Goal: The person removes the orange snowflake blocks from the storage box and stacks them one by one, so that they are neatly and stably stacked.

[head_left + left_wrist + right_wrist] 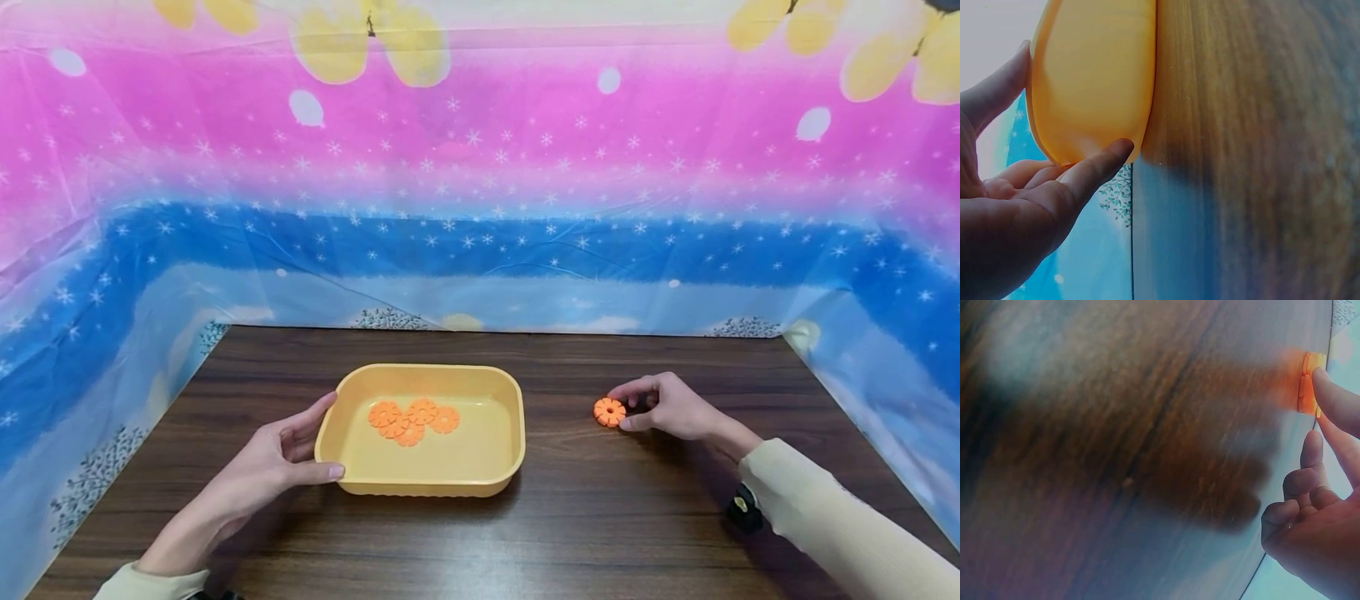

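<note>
A yellow plastic tray point(450, 467) with rounded corners sits on the wooden table, left of centre. Several flat orange notched discs point(409, 433), each with a small centre hole, lie overlapping on its floor. My left hand point(273, 462) grips the tray's left end, thumb at the near corner and fingers along the side. In the left wrist view the tray's outer wall point(1097, 81) shows between thumb and fingers. Off to the right, my right hand point(675, 408) pinches an orange notched piece point(609, 412) between thumb and finger. From the right wrist, that piece point(1305, 384) shows edge-on, looking like stacked discs low over the table.
The dark wood-grain table point(570, 533) reaches back to a pink and blue patterned cloth point(480, 183), which hangs behind it and along both sides. A black band point(745, 507) is on the right wrist by the sleeve cuff.
</note>
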### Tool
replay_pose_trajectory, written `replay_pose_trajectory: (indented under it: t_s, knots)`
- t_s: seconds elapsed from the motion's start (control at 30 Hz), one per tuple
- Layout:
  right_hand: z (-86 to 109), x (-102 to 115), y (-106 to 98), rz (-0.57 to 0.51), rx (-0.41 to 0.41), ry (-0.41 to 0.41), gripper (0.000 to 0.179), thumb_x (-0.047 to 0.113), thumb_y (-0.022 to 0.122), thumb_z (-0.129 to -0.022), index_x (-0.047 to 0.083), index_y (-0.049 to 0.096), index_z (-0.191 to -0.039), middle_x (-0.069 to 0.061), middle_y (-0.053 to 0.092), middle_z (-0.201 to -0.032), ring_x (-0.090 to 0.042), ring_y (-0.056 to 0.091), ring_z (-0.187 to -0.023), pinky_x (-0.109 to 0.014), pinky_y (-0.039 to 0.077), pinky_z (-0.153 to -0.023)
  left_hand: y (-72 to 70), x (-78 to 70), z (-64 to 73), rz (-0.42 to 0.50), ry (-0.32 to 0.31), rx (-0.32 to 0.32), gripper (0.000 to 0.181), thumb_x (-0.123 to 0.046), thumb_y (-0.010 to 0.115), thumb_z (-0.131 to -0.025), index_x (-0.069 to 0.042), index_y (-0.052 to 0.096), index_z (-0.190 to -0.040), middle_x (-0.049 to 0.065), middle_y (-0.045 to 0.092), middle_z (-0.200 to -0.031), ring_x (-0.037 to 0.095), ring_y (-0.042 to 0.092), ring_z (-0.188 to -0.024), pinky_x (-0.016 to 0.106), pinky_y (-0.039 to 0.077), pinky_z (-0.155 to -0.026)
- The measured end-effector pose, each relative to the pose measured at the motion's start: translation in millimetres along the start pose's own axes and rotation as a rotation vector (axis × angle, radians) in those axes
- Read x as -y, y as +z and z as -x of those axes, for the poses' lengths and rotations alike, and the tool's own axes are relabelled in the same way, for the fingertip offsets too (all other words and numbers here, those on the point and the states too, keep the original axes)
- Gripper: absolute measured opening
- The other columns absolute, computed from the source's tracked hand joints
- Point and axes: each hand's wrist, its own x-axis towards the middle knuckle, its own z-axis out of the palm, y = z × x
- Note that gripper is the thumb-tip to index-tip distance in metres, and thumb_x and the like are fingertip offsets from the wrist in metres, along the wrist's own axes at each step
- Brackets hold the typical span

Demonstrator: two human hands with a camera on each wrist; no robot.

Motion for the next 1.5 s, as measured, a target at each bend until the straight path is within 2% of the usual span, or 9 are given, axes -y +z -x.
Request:
replay_pose_trajectory:
  t_s: [0.33, 0.9, 1.5]
  knots:
    - [-0.7, 0.3, 1.0, 0.010, -0.003, 0.005, 0.041, 0.010, 0.087, -0.088, -0.001, 0.075, -0.125, -0.008, 0.063, -0.097, -0.023, 0.043, -0.075, -0.030, 0.033, -0.064, 0.2, -0.5, 0.7, -0.005, -0.010, -0.007, 0.101, -0.009, 0.083, -0.092, -0.011, 0.019, -0.170, 0.018, 0.021, -0.172, 0.040, 0.040, -0.147, 0.029, 0.052, -0.098]
    - [-1.4, 0.2, 2.7, -0.004, -0.007, 0.019, 0.040, 0.009, 0.087, -0.088, -0.001, 0.075, -0.125, -0.009, 0.062, -0.097, -0.023, 0.043, -0.076, -0.031, 0.032, -0.065, 0.8, 0.3, 0.2, 0.006, 0.010, -0.004, 0.099, -0.006, 0.082, -0.093, -0.009, 0.019, -0.169, 0.021, 0.020, -0.172, 0.044, 0.040, -0.146, 0.029, 0.053, -0.096]
    - [-0.9, 2.4, 3.2, 0.009, -0.001, 0.006, 0.040, 0.009, 0.086, -0.088, -0.001, 0.075, -0.125, -0.008, 0.060, -0.095, -0.023, 0.043, -0.074, -0.030, 0.032, -0.064, 0.3, 2.4, 0.3, 0.003, 0.006, -0.006, 0.100, -0.007, 0.082, -0.093, -0.010, 0.019, -0.170, 0.021, 0.017, -0.172, 0.044, 0.039, -0.147, 0.030, 0.053, -0.096]
